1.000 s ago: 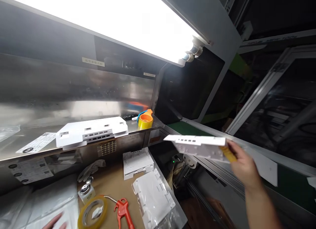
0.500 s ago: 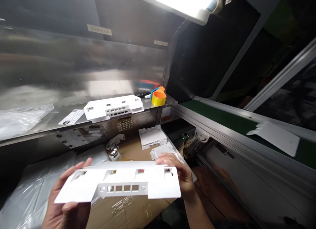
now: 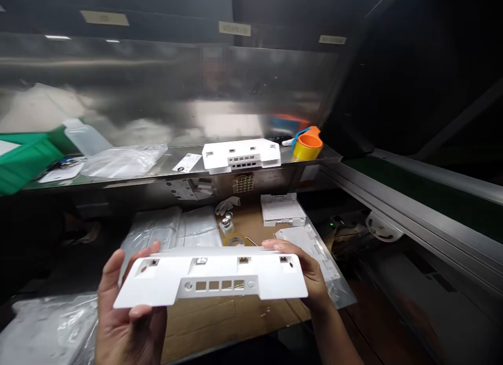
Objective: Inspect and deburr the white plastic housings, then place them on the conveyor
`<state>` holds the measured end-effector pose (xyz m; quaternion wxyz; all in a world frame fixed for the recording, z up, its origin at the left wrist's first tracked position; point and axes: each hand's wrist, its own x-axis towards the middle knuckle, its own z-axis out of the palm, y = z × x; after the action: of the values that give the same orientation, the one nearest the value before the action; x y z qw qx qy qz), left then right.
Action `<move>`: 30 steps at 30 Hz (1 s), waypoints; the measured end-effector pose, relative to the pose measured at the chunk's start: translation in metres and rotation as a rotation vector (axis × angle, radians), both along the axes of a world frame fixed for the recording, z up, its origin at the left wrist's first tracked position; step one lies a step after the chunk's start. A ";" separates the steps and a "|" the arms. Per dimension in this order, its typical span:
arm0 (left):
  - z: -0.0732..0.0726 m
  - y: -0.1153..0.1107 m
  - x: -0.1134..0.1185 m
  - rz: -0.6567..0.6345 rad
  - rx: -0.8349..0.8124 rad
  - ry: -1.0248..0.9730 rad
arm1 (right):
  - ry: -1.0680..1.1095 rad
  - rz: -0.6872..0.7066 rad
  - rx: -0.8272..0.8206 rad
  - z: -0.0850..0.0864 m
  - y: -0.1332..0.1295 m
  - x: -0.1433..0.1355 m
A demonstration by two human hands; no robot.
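A long white plastic housing (image 3: 216, 268) with several square openings is held up in front of me, over the cardboard-covered bench. My left hand (image 3: 129, 302) grips its left end, thumb at the lower edge and fingers behind. At the right end my right hand (image 3: 310, 278) is closed round it, fingers over the top edge. A similar white housing (image 3: 241, 154) lies on the metal shelf, with a printed label sheet (image 3: 187, 163) to its left. Further white plastic parts (image 3: 283, 208) sit on the bench behind my right hand.
The metal shelf (image 3: 151, 179) also carries a yellow-orange tape roll (image 3: 307, 146), a clear bottle (image 3: 87, 138), plastic bags (image 3: 126, 160) and a green bin (image 3: 29, 158). Bagged items (image 3: 153, 226), a glove (image 3: 228, 204) and a small dispenser (image 3: 227, 226) are on the bench. A green conveyor (image 3: 432, 184) runs along the right.
The view has turned left, bringing the green bin and bottle into sight. Both hands still hold the white housing, now tilted a little differently.
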<state>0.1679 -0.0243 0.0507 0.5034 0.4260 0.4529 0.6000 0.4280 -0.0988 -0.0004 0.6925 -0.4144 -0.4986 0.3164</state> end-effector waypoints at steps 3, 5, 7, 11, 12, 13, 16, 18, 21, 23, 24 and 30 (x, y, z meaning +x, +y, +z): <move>-0.007 0.000 -0.005 0.001 -0.049 -0.118 | 0.012 0.052 -0.064 -0.006 0.003 -0.002; -0.010 -0.001 -0.009 -0.002 -0.059 -0.125 | -0.004 0.052 -0.103 -0.008 0.004 -0.004; -0.011 -0.001 -0.011 0.004 -0.055 -0.124 | -0.026 0.036 -0.135 -0.007 0.005 -0.006; -0.010 -0.003 -0.011 0.041 -0.033 -0.098 | -0.076 0.003 -0.207 -0.005 0.006 -0.007; -0.009 -0.003 -0.010 0.045 -0.017 -0.083 | -0.092 -0.006 -0.224 -0.005 0.007 -0.007; -0.009 -0.003 -0.010 0.044 0.002 -0.071 | -0.106 -0.013 -0.235 -0.005 0.007 -0.006; -0.012 -0.002 -0.008 0.025 0.054 -0.067 | -0.137 -0.020 -0.230 -0.007 0.007 -0.002; -0.014 -0.002 -0.007 0.003 0.083 -0.083 | -0.154 -0.013 -0.211 -0.009 0.006 0.001; -0.016 -0.004 -0.006 -0.039 0.115 -0.102 | -0.191 -0.009 -0.177 -0.014 0.003 0.008; -0.016 -0.006 -0.003 -0.054 0.123 -0.109 | -0.208 -0.024 -0.153 -0.018 0.002 0.012; -0.015 -0.008 -0.002 -0.058 0.126 -0.111 | -0.209 -0.035 -0.142 -0.020 0.001 0.014; -0.009 -0.005 0.007 -0.027 -0.002 -0.396 | -0.137 -0.115 -0.116 -0.028 -0.006 0.012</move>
<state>0.1752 -0.0290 0.0418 0.5910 0.3053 0.3399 0.6649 0.4402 -0.1050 -0.0282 0.6488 -0.5023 -0.5010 0.2753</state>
